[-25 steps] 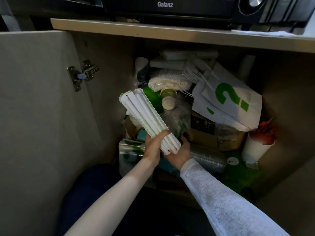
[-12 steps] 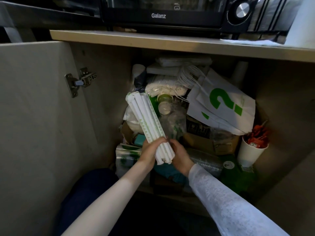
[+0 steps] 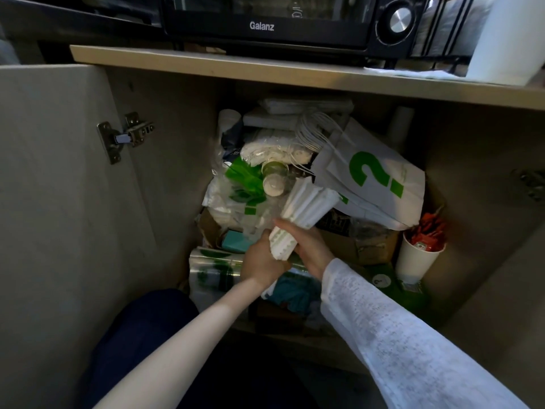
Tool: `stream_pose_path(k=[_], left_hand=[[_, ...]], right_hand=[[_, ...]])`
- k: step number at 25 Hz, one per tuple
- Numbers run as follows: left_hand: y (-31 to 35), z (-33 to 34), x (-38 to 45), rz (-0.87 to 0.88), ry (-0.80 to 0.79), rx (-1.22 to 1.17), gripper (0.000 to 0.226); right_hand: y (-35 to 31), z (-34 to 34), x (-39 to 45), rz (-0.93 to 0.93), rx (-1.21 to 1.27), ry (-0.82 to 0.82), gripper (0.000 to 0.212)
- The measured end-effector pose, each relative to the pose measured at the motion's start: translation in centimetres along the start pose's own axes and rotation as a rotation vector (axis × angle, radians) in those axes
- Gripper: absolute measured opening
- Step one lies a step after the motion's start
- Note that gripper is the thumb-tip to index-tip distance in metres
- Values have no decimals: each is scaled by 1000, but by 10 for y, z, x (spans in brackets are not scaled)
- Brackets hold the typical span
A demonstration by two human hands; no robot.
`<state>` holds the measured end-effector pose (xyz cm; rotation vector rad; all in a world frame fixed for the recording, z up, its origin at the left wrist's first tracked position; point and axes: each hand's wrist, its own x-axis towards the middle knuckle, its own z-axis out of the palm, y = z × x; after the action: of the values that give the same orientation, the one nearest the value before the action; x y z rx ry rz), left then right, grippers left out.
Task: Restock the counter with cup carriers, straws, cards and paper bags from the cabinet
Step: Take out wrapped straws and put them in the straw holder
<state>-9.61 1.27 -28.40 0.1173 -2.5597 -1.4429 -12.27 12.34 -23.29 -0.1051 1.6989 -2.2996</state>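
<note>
Straw bundle [image 3: 306,206] (held low) tilts up-right.

"Galanz" stands on the black oven [image 3: 265,22], a green question mark on the white paper bag [image 3: 380,178]

Dim open cabinet [image 3: 165,160] under a pale wooden countertop [image 3: 265,70], door [image 3: 53,202] swung left on a metal hinge [image 3: 124,137], black Galanz oven [image 3: 265,22] above, second hinge [image 3: 530,184] at right, dark floor below
</note>
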Motion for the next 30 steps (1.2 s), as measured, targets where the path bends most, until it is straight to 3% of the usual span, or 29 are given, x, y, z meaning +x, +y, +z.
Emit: stream_pose_path(k=[3,5,8,12,13,16,18,21,26,30], left_hand=[[3,-1,1,74,-57,109,59],[7,-1,0,53,-130,-43,61],[16,-9,-2,-174,-148,-494,55],[10,-9,-1,-646,-154,-1232,64],[10,-7,-3,-696,-151,-1391,62],[20,-1,-8,-633,-82,-1706,49],[27,0,-9,-631,-13,-1744,43],[29,-3,-8,-605,-41,-1662,43],[30,-7,-10,-646,-99,-1544,40],[26,3,-20,-631,-25,-1428,33]], right_hand=[[-2,-2,2,123,136,175,31],[-6,-6,3,90,93,261,27],[-26,-13,2,-54,38,270,27],[-56,-14,0,-218,193,195,24],[-60,-11,-1,-233,223,162,26],[-50,0,-6,-186,134,109,34],[-33,5,-11,-151,49,106,29],[-29,4,-9,-143,64,128,23],[-22,7,-12,-148,-77,116,23],[-8,10,-14,-210,-173,48,32]])
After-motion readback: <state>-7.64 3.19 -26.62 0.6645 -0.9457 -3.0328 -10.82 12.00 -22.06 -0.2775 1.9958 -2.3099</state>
